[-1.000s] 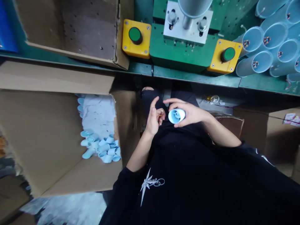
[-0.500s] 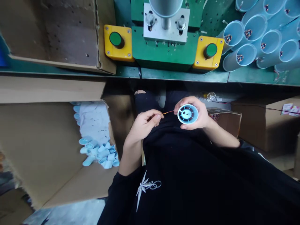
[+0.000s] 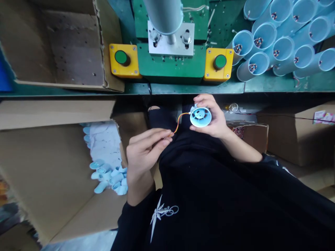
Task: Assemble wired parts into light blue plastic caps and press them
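Observation:
My right hand (image 3: 213, 116) is wrapped round a light-blue plastic fan housing (image 3: 200, 117), its round spoked end turned up toward me. A thin red-and-yellow wire (image 3: 178, 122) comes out of the housing's left side and curves down. Between thumb and fingers, my left hand (image 3: 149, 146) pinches the wire's far end; the tip itself is hidden. Both hands are above my lap, in front of the bench edge.
On the bench stands a green press (image 3: 170, 66) between two yellow button boxes (image 3: 124, 61) (image 3: 218, 65). Several blue tubes (image 3: 252, 66) with copper-coloured parts inside stand at right. A cardboard box (image 3: 52, 167) holding blue pieces (image 3: 110, 177) is at lower left; another carton (image 3: 113, 69) sits on the bench.
My right hand has raised and tilted the housing slightly leftward. My left hand has moved left and down, and a longer, curved stretch of wire now shows. The camera view has shifted a little.

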`<state>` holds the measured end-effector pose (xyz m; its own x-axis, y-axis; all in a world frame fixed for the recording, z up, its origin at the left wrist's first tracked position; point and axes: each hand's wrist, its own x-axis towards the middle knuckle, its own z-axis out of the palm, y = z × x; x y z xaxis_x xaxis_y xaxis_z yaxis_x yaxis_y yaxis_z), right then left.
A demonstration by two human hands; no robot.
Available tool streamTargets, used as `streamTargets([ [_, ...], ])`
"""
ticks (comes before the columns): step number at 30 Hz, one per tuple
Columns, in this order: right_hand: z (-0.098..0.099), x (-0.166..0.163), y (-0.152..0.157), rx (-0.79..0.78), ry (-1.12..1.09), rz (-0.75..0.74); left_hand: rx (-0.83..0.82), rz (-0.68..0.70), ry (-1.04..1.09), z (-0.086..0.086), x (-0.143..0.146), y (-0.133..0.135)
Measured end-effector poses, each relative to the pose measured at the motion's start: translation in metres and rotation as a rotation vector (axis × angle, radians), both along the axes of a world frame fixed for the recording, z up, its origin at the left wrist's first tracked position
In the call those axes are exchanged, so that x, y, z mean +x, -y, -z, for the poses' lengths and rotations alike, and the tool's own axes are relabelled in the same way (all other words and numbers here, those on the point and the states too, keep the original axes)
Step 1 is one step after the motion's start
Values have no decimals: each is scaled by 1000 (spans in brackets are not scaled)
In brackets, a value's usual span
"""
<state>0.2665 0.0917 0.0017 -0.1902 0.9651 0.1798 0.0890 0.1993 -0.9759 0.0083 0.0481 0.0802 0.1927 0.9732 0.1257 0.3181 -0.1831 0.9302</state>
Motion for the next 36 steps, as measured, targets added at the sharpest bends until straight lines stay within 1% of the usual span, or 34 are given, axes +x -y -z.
streamTargets([
  [3, -3, -1, 3, 92, 3, -23, 185, 67, -115, -12, 4, 3],
  [6, -6, -6, 6, 212, 30, -11, 315, 134, -200, -19, 13, 4],
  [9, -8, -11, 6, 336, 61, 37, 401, 147, -165, -19, 22, 5],
  [12, -9, -14, 4, 342, 93, 67, 443, 139, -88, -14, 28, 6],
  [15, -11, -15, 3, 352, 118, 90, 410, 118, -73, -7, 33, 5],
  [18, -14, -16, 3, 411, 157, 99, 364, 114, -86, 0, 35, 3],
  [24, -23, -14, 4, 482, 247, 88, 319, 110, -75, 7, 36, 3],
  [29, -22, -14, 6, 524, 329, 93, 235, 166, -27, 11, 34, 1],
  [33, -16, -14, 9, 575, 369, 98, 47, 197, 73, 8, 33, 0],
  [36, -14, -13, 11, 553, 421, 64, -46, 169, 55, -2, 33, -2],
])
